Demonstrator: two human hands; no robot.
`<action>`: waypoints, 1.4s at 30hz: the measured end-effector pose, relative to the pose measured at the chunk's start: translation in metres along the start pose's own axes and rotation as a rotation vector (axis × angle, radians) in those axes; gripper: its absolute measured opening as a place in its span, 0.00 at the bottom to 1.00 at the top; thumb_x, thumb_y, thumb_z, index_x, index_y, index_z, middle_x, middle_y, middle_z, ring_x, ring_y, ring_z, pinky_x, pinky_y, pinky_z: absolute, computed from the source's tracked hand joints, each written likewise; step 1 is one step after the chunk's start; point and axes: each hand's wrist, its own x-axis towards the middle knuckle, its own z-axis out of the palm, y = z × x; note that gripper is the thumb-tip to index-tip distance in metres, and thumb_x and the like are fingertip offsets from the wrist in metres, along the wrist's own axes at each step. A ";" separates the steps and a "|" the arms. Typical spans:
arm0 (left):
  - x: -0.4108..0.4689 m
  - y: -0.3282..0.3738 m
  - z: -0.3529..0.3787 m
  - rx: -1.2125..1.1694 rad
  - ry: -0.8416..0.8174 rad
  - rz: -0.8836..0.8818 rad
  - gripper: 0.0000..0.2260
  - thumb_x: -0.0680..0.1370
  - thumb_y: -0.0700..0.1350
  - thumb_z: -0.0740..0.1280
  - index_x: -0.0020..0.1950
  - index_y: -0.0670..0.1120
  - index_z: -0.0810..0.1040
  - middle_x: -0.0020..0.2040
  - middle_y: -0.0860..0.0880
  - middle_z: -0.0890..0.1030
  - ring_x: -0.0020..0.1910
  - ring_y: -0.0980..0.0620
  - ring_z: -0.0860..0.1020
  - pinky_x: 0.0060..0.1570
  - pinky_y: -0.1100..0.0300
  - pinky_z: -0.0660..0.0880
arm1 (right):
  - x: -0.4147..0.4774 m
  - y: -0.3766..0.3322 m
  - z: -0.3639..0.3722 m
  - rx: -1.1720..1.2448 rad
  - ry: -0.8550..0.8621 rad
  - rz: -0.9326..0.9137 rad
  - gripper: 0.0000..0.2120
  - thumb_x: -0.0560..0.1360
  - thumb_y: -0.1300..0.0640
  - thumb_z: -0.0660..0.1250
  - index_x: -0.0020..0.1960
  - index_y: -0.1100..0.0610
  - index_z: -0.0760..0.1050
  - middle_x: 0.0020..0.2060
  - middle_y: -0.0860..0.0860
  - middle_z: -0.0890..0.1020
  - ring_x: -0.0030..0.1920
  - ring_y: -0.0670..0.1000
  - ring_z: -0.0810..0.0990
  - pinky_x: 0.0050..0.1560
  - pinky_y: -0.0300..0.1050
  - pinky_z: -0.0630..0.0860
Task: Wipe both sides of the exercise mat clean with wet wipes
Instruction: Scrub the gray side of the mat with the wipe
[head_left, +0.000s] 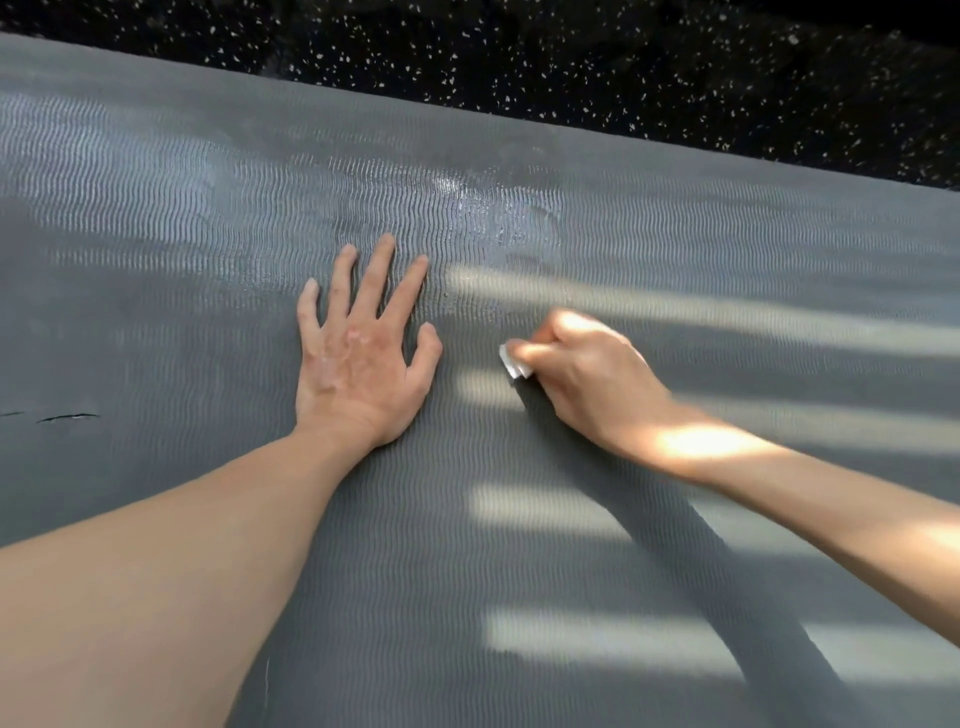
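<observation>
Item: exercise mat (208, 322), grey, wave-ribbed face up, spread flat on a black speckled floor (623, 67); it fills almost the whole view, far edge running along the floor. A glossy damp patch (478, 202) lies beyond the hands; a short tear (67, 417) shows near the left side.

Item: wet wipe (514, 364), white, bunched small, only a corner visible.

Left hand (358, 358): grip released, palm down, fingers straight and spread, pressing on the mat.

Right hand (587, 374): grip clenched round the wet wipe, held to the mat just beside the left hand; outline blurred.

Handling, judged: mat likely soft, light foam, flexible, apt to creep or ripple under rubbing, so a flat bracing palm suits it. The ribs look grippy, slicker where wet. For turning over, take hold along an edge or corner, away from the tear, which may lengthen if pulled.
</observation>
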 end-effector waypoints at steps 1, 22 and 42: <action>0.000 0.000 0.000 -0.004 0.002 -0.001 0.30 0.78 0.59 0.44 0.80 0.55 0.54 0.81 0.51 0.50 0.80 0.46 0.48 0.75 0.43 0.44 | 0.014 0.005 -0.004 -0.005 0.006 0.034 0.09 0.76 0.58 0.60 0.47 0.58 0.78 0.39 0.56 0.73 0.36 0.57 0.73 0.33 0.45 0.71; 0.001 -0.001 0.004 -0.050 0.057 0.013 0.29 0.78 0.58 0.48 0.79 0.54 0.58 0.81 0.50 0.54 0.79 0.44 0.51 0.75 0.41 0.47 | -0.039 -0.017 0.019 0.050 -0.025 -0.024 0.05 0.77 0.57 0.64 0.52 0.52 0.72 0.46 0.51 0.70 0.44 0.53 0.69 0.37 0.46 0.65; 0.001 0.000 0.004 -0.089 0.080 0.013 0.28 0.79 0.58 0.49 0.79 0.54 0.58 0.81 0.49 0.55 0.79 0.45 0.50 0.75 0.41 0.46 | -0.049 -0.036 0.028 0.075 0.137 0.122 0.14 0.73 0.59 0.56 0.48 0.59 0.79 0.41 0.55 0.73 0.38 0.53 0.71 0.32 0.41 0.64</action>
